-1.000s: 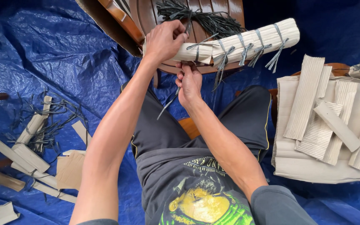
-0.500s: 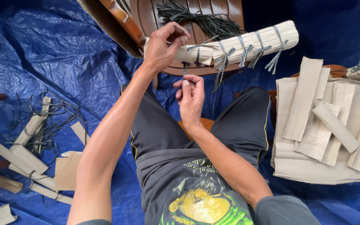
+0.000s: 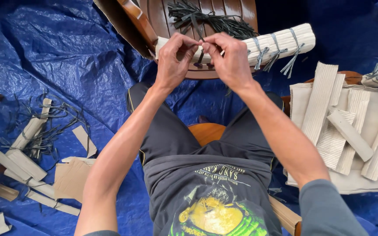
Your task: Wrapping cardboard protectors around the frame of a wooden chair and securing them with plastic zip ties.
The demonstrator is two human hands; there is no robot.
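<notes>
Pinching a thin dark strap [image 3: 201,56] between the fingertips of both hands, I have my left hand [image 3: 173,61] and right hand [image 3: 228,59] drawn close together, thumbs nearly touching, over the rolled bundle of pale corrugated card [image 3: 281,40]. The roll lies across the round brown wooden stool [image 3: 162,15] in front of my knees, and the strap sits on its left part, under my fingers. Further right along the roll, three grey ties [image 3: 276,52] are already knotted around it, their ends hanging down. A loose bunch of dark straps [image 3: 211,19] rests on the stool just behind the roll. To my right lies a stack of flat corrugated card pieces [image 3: 346,131]; to my left, scraps of card and strap offcuts [image 3: 31,144] litter the blue tarpaulin [image 3: 57,52].
</notes>
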